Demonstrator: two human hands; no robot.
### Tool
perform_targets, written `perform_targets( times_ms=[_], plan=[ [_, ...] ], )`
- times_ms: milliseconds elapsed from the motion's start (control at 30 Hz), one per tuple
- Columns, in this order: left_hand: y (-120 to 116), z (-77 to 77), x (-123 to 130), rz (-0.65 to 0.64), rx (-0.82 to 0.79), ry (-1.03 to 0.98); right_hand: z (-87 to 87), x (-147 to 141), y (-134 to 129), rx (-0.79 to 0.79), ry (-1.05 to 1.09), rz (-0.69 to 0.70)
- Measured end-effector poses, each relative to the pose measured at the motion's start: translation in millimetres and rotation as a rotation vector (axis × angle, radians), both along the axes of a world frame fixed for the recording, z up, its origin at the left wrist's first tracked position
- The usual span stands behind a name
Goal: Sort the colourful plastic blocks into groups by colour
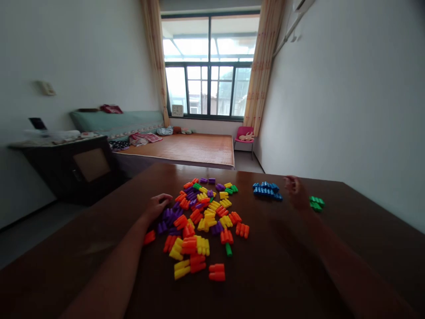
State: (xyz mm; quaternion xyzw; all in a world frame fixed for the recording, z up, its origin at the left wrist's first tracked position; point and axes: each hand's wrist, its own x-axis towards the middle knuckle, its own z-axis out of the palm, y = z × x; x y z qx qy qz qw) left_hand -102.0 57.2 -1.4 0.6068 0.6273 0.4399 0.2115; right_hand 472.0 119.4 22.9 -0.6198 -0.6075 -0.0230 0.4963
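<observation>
My left hand rests at the left edge of a mixed pile of plastic building blocks, its fingers loosely stretched toward the purple blocks with nothing seen in them. Orange blocks, yellow blocks and a few green ones lie in the same pile. Over the right part of the table is my right hand, blurred, with bent fingers; whether it holds anything is unclear. It is between a group of blue blocks on its left and a small green group on its right.
The blocks lie on a dark brown, glossy table. Beyond its far edge stands a bed with a woven mat. A pink chair is by the right wall, and a dark cabinet stands at the left.
</observation>
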Motion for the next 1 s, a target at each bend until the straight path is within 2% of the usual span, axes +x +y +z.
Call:
perform_targets(
  times_ms=[100, 133, 200, 300, 433, 500, 600, 667, 767, 833, 933, 1000],
  plan=[
    [0.4, -7.1, -2.2, -0.014, 0.008, -0.026, 10.5, -114.8, -2.8, -0.14, -0.176, 0.507],
    [0.5, -9.6, -3.1, -0.017, 0.01, -0.044, 10.6, -150.7, -3.1, -0.159, -0.245, 0.636],
    [0.7, -14.3, -4.6, -0.025, 0.013, -0.088, 8.2, -213.9, 0.8, -0.134, -0.374, 0.786],
    [1.6, -19.1, -6.1, -0.041, 0.033, -0.122, 3.8, -283.3, 19.2, -0.181, -0.409, 0.785],
    [4.3, -22.7, -8.0, -0.045, 0.052, -0.069, 0.0, -333.7, 47.1, -0.322, -0.375, 0.686],
    [5.8, -24.1, -9.1, -0.043, 0.048, -0.021, -1.1, -344.2, 54.2, -0.376, -0.361, 0.682],
    [7.3, -25.9, -10.2, -0.029, 0.046, 0.039, 1.8, -343.8, 53.8, -0.435, -0.336, 0.696],
    [7.7, -26.5, -10.2, -0.024, 0.045, 0.053, 7.8, -333.7, 47.8, -0.463, -0.201, 0.787],
    [7.9, -26.3, -9.4, -0.025, 0.041, 0.038, 19.2, -307.0, 34.3, -0.573, 0.217, 1.06],
    [7.7, -25.3, -8.9, -0.027, 0.044, 0.018, 24.1, -284.5, 24.0, -0.642, 0.448, 1.19],
    [7.0, -22.7, -9.5, -0.039, 0.047, -0.003, 22.6, -244.9, 9.1, -0.634, 0.578, 1.213],
    [6.8, -20.3, -10.5, -0.058, 0.044, -0.021, 17.0, -212.7, 1.8, -0.559, 0.58, 1.125]
  ],
)
